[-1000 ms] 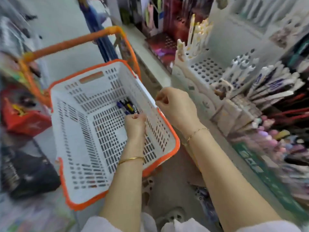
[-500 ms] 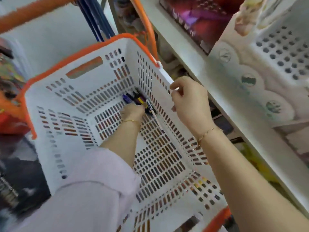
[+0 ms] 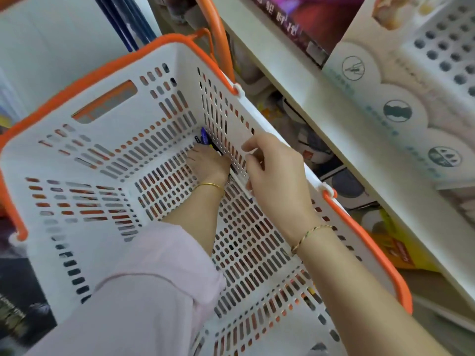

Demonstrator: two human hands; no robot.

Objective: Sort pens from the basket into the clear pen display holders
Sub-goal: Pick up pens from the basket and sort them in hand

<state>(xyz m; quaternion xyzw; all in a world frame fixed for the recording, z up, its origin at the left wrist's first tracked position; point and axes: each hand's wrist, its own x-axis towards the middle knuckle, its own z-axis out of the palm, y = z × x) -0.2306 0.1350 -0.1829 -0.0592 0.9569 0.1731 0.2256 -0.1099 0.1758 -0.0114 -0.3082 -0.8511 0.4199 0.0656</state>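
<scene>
Since half a sec ago the L hand (image 3: 208,163) has pushed deeper into the basket's (image 3: 108,160) far-R btm corner and now covers most of the pens (image 3: 203,137). The R hand (image 3: 273,176) has slid along the R rim and is now just beside it. L fingers are curled down round the pen bundle: blue/purple ends poke out twd the corner, and slim white barrels trail out past the wrist against the R wall. R fingers and thumb are hooked over the R wall's top edge, clamped on it. The basket is white hard plastic w/ rows of oblong slots in the floor and walls, an orange rim, and an orange loop handle (image 3: 218,32) at the far edge. There's a thin gold bangle (image 3: 208,186) on the L wrist, a braided cord bracelet (image 3: 311,235) on the R, and a pale pink soft sleeve (image 3: 154,291) on the L arm. Beside the basket's R edge runs a white shelf (image 3: 334,111). On its top R sits a white display holder (image 3: 437,47) w/ round holes and a scalloped card front w/ round icons. Blurred goods are stacked below the shelf.
</scene>
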